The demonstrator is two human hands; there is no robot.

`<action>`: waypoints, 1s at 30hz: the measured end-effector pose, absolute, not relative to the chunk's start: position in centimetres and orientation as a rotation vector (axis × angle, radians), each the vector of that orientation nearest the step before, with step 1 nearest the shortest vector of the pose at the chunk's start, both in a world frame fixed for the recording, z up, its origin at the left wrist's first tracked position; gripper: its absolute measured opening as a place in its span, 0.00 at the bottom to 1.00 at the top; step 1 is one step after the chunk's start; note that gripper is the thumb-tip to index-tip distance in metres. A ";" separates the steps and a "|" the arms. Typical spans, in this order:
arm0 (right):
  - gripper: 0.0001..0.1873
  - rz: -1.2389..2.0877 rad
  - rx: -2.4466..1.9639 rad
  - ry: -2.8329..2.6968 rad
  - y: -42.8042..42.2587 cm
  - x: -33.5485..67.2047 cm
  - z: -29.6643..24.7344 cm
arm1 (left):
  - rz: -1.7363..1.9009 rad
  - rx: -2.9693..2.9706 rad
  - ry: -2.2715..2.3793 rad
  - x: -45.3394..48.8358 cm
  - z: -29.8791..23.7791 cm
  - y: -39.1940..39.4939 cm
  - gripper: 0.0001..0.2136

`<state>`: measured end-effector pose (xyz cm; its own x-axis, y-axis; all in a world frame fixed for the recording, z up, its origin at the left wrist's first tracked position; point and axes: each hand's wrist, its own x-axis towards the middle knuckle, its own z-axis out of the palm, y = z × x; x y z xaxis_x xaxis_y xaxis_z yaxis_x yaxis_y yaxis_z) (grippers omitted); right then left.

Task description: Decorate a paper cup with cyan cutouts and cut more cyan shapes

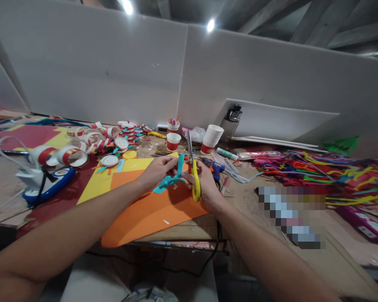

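My right hand (pixel 207 181) is closed around the yellow handles of a pair of scissors (pixel 195 182), whose metal blades point up and away from me. My left hand (pixel 160 169) pinches a small turquoise paper strip (pixel 180 166) just left of the blades. Whether the blades touch the strip I cannot tell. Lower down, a turquoise paper piece (pixel 166 183) shows beneath my hands, over an orange sheet (pixel 135 222). A yellow sheet (pixel 93 186) lies partly under the orange one.
Behind my hands stand a paper cup (pixel 173 142) and a stack of cups (pixel 212 138). Cut cup rings (pixel 71 156) and a blue power strip (pixel 50 184) lie left. To the right are a blue glue gun (pixel 218 168), a glue stick (pixel 227 154) and colourful pipe cleaners (pixel 343 172).
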<state>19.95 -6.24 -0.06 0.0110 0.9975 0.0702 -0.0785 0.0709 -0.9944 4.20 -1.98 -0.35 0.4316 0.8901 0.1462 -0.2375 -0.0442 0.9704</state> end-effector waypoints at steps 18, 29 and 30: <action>0.30 1.275 -1.065 -1.102 -6.5 19.9 0.8 | 1.104 1.049 0.681 4.2 0.1 -1.8 0.14; 0.30 1.282 -1.012 -1.176 -6.4 19.9 -0.1 | 1.108 1.078 0.675 4.3 -0.1 -2.1 0.14; 0.29 1.272 -1.017 -1.185 -6.4 19.9 -0.1 | 1.105 1.085 0.676 4.3 -0.2 -2.1 0.14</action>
